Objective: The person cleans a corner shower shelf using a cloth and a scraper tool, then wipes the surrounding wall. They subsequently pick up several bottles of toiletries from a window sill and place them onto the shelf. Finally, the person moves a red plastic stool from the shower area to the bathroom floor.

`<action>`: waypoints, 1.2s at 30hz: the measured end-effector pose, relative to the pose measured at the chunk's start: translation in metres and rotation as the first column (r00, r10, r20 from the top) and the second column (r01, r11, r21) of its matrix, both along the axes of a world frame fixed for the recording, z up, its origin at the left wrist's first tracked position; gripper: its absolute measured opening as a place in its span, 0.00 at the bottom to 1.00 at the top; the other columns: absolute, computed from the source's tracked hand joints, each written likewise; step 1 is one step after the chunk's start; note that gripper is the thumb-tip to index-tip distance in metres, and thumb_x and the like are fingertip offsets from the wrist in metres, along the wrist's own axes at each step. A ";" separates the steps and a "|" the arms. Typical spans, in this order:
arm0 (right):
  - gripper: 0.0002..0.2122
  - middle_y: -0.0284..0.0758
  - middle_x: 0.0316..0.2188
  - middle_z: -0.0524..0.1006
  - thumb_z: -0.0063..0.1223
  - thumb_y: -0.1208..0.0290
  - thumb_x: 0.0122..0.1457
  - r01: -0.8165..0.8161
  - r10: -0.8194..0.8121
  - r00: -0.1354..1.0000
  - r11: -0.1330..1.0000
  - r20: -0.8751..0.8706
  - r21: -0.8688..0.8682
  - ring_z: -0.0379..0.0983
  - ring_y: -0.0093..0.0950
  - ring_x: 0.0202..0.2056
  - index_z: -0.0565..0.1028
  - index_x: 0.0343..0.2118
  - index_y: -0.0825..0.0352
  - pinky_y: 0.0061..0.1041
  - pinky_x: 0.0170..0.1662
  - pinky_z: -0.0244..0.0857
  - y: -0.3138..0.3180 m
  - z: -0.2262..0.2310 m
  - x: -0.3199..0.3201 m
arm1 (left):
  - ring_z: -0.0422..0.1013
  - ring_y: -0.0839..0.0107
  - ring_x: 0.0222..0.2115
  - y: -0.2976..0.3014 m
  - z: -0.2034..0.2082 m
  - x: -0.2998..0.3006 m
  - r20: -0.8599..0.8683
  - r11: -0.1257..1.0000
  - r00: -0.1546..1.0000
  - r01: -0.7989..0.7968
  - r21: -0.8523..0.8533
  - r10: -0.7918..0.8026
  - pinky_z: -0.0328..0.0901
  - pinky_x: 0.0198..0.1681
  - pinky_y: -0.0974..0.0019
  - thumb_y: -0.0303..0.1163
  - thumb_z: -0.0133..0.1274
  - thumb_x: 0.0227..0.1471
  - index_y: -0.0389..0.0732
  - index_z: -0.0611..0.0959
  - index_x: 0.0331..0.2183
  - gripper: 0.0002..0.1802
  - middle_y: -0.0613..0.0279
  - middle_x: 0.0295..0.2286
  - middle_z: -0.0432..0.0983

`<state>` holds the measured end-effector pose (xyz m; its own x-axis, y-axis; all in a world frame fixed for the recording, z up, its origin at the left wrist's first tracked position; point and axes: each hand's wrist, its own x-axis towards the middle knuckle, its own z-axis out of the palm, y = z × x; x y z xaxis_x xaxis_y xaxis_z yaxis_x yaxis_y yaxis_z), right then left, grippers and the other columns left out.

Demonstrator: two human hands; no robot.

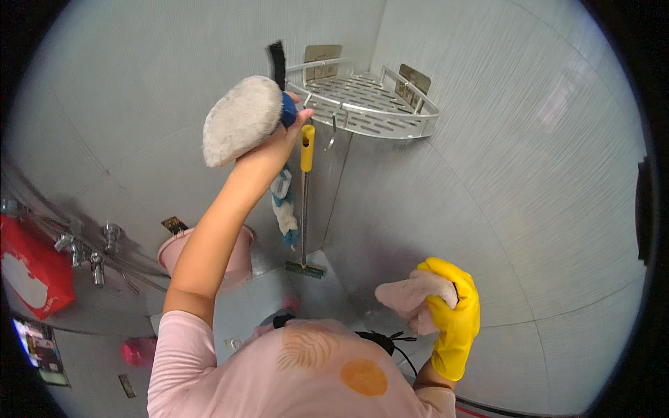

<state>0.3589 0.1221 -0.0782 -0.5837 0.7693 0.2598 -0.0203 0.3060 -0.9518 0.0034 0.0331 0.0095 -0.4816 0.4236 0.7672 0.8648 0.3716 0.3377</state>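
My bare left hand is raised beside the corner shelf, an openwork metal rack fixed to the tiled walls. It is closed on a brush with an oval pad of dense greyish-white bristles and a blue body; most of the grip is hidden behind the hand and the pad. A black strip sticks up just behind the brush. Lower down, near the right wall, my right hand wears a yellow rubber glove. Its fingers wrap round a crumpled pale pink cloth.
Below the shelf, a yellow-handled floor brush stands in the corner beside a blue-and-white fluffy duster. A pink bucket is at the left wall. Further left are metal taps and a red bag. A hook hangs under the shelf.
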 end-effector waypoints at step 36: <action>0.16 0.42 0.48 0.70 0.48 0.72 0.58 -0.946 0.898 -0.323 -0.314 0.300 -0.077 0.70 0.33 0.45 0.68 0.50 0.65 0.27 0.47 0.63 -0.598 -0.048 -0.196 | 0.70 0.68 0.40 -0.651 -0.205 0.278 0.914 0.473 0.320 -0.864 0.173 0.249 0.64 0.44 0.65 0.32 0.62 0.34 0.32 0.74 0.41 0.29 0.57 0.37 0.74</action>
